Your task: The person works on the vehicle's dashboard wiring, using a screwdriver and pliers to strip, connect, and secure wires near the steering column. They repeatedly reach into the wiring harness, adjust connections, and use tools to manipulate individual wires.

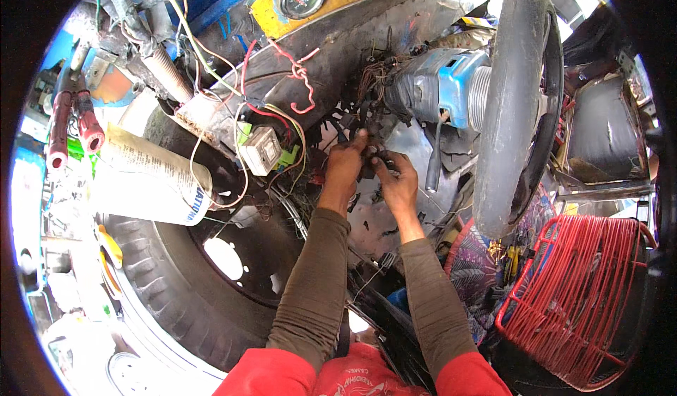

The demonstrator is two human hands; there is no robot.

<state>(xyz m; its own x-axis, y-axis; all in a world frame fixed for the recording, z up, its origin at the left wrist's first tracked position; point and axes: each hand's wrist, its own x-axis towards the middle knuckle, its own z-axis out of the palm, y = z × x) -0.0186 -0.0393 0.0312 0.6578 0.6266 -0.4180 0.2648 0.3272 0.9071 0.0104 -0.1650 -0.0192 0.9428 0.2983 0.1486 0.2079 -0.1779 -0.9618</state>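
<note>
Left hand (343,170), right hand (397,184) at dark part (371,146); can't tell if fingers clamp it. Jerking back could snag nearby wires (300,70), ripping them loose.

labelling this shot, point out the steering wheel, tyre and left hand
Steering wheel (502,124), head view: left part of its rim
Tyre (185,279), head view: sidewall
Left hand (343,173), head view: back of the hand

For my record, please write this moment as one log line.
left hand: at small dark part; right hand: same part; nearby: black round steering wheel
</note>
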